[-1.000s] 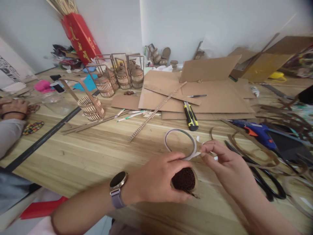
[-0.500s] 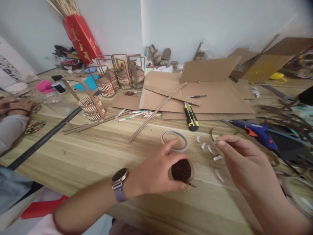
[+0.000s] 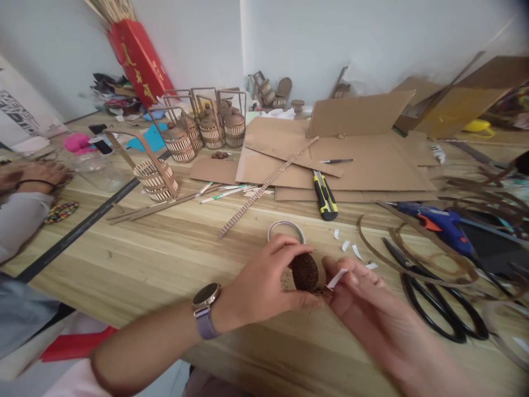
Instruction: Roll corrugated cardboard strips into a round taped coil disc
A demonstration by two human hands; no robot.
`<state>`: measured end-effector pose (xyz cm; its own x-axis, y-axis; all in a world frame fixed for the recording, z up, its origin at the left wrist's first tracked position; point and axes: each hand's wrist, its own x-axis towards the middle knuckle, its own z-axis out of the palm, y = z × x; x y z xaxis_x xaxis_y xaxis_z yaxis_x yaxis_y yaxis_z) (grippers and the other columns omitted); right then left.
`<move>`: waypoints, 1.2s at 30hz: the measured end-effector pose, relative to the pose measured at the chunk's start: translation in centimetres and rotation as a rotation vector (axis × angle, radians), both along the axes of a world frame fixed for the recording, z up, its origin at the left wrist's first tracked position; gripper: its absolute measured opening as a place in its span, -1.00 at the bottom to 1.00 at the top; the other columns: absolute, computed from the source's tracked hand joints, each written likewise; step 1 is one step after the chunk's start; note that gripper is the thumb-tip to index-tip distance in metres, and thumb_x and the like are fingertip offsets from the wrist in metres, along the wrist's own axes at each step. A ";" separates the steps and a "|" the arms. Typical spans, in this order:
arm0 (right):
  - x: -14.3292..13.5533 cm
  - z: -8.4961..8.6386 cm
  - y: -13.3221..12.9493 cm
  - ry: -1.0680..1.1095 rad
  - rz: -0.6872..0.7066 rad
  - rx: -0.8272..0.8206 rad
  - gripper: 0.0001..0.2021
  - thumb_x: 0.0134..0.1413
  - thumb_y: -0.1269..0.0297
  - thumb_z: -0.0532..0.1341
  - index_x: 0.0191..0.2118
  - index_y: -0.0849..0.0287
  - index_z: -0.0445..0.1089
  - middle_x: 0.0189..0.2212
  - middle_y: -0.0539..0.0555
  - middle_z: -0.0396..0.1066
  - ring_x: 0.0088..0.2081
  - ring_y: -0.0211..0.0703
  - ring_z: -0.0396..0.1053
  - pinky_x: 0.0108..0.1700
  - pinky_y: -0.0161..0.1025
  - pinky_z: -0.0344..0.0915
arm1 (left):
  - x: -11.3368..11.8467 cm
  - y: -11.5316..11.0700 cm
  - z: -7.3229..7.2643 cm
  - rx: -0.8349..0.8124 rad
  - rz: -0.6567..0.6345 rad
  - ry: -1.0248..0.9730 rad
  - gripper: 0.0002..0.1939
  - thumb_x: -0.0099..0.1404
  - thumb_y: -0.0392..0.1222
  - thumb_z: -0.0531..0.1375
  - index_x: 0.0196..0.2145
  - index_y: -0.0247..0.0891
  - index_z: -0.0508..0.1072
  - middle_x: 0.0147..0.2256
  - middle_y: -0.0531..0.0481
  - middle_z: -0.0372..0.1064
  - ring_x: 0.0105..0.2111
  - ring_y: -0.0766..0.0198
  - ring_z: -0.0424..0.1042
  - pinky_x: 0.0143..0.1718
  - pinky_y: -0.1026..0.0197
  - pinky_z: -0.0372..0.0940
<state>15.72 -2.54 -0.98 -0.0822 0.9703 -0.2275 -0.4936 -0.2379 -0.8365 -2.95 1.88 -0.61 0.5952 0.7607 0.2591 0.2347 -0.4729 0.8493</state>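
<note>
Since the last frame, the right hand (image 3: 363,298) has come in from beside the white bits (image 3: 357,252) to the side of the disc (image 3: 305,272), and the disc has tipped up toward it. Left hand (image 3: 264,286) and disc are over the worktop (image 3: 165,264), nearer its front edge than its back one. That hand holds the disc by its rim, thumb below and fingers above, the grip only moderately wide. The right hand pinches a short white strip (image 3: 337,278) narrowly between thumb and finger; whether the strip touches the disc I cannot tell.

The step in hand looks to be bringing the strip up to the disc's side, with nothing to show it laid on yet. The next move, I judge, calls for a still left grip, the disc kept turned to the right hand, and the strip's free end squared to the rim so that it does not fold or catch on a fingertip. Behind the left hand, toward the back edge, stands the roll (image 3: 286,223), partly hidden. Scissors (image 3: 444,309) lie open toward the right edge.
</note>
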 end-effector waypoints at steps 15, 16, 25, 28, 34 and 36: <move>-0.7 0.1 -0.1 -0.020 0.030 -0.025 -0.78 -0.20 0.09 0.48 -0.50 0.06 0.51 -0.54 0.00 0.42 -0.43 -0.17 0.34 -0.44 -0.24 0.28 | 0.1 -0.2 0.4 -0.018 -0.001 -0.004 -0.33 0.13 0.14 0.38 0.08 -0.29 0.41 -0.01 -0.19 0.35 -0.02 0.06 0.39 0.09 0.07 0.32; -0.7 0.0 -0.1 -0.010 0.028 -0.033 -0.79 -0.20 0.10 0.48 -0.49 0.06 0.51 -0.53 0.00 0.41 -0.43 -0.17 0.34 -0.43 -0.24 0.28 | 0.1 -0.2 0.4 -0.018 -0.001 -0.006 -0.33 0.13 0.15 0.38 0.08 -0.28 0.41 -0.01 -0.18 0.35 -0.02 0.06 0.39 0.09 0.06 0.32; -0.5 -1.1 -0.4 0.021 -0.005 -0.052 -0.84 -0.15 0.17 0.48 -0.43 0.03 0.53 -0.49 -0.04 0.39 -0.42 -0.24 0.28 -0.40 -0.29 0.22 | 0.1 -0.3 0.2 -0.014 -0.013 0.003 -0.31 0.12 0.14 0.39 0.09 -0.28 0.39 0.01 -0.20 0.34 0.02 0.05 0.37 0.13 0.05 0.29; -0.5 -1.0 -0.4 -0.014 -0.019 -0.021 -0.83 -0.17 0.19 0.49 -0.43 0.04 0.52 -0.47 -0.04 0.38 -0.40 -0.23 0.29 -0.40 -0.30 0.21 | 0.2 -0.4 0.2 -0.006 -0.013 -0.007 -0.31 0.11 0.15 0.39 0.09 -0.28 0.39 0.01 -0.20 0.35 0.02 0.04 0.37 0.13 0.04 0.29; -0.7 -0.7 -0.5 -0.068 -0.029 -0.003 -0.78 -0.22 0.16 0.51 -0.45 0.06 0.50 -0.48 -0.05 0.39 -0.40 -0.25 0.30 -0.39 -0.33 0.23 | 0.2 -0.4 0.1 0.014 -0.013 -0.026 -0.32 0.12 0.14 0.39 0.08 -0.28 0.39 0.00 -0.18 0.36 0.01 0.07 0.39 0.10 0.07 0.31; -0.6 -0.7 -0.4 -0.128 -0.026 0.044 -0.78 -0.19 0.14 0.50 -0.44 0.06 0.50 -0.48 -0.05 0.39 -0.40 -0.26 0.31 -0.38 -0.34 0.25 | 0.2 -0.4 0.0 0.020 -0.014 -0.032 -0.33 0.13 0.12 0.39 0.08 -0.29 0.39 -0.01 -0.18 0.36 0.00 0.08 0.39 0.09 0.08 0.31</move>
<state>15.07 -2.99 -1.63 -0.0297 0.9810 -0.1918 -0.3877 -0.1881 -0.9024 -2.74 1.43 -0.57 0.5972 0.7466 0.2932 0.2010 -0.4932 0.8464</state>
